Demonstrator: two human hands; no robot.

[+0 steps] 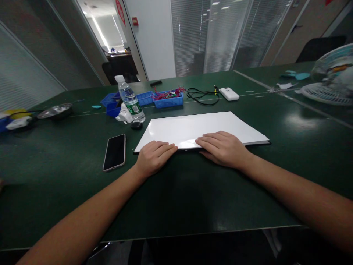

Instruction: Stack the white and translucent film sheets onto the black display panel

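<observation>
A flat white board or stack of sheets (193, 127) with a dark lower edge lies on the green table, its long side towards me. My left hand (154, 156) rests palm down at its front left edge, fingers stretched and lying flat. On the front edge right of the middle, my right hand (223, 149) has its fingers extended over the white surface, with the thumb lower, by the edge. The undersides of both hands are hidden. Left of the board is a phone (114, 152), dark screen up.
Behind the board's left corner stand a water bottle (130, 99) and a small black object (136, 125). Blue trays (168, 102), one with red wires, sit further back. A black cable (202, 96) runs to a white box (229, 94). A fan (328, 94) is at right.
</observation>
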